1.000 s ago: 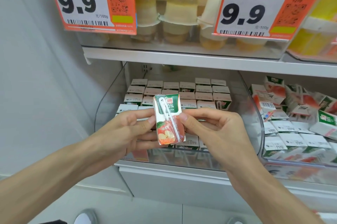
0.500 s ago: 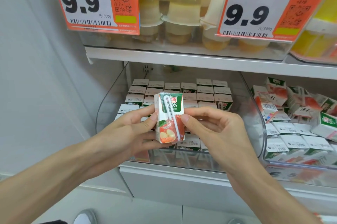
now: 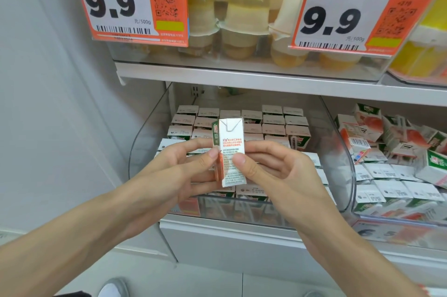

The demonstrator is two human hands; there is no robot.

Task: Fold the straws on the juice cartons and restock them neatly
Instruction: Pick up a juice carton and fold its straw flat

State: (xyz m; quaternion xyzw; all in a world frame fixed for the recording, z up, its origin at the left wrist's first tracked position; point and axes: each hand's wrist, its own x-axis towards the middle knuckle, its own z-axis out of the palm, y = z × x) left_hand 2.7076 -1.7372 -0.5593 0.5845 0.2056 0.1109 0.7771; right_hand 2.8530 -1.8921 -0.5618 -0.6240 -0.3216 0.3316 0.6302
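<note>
Turned since a second ago, the small white-and-green cardboard juice carton (image 3: 232, 151) now shows its printed white side, upright at frame centre. Left hand (image 3: 183, 176) and right hand (image 3: 273, 176) pinch it between thumbs and fingers (image 3: 254, 150), in front of the clear plastic shelf bin (image 3: 145, 142).

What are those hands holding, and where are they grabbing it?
A juice carton, upright. The left hand and right hand pinch it from each side; the grip is around its middle.
</note>
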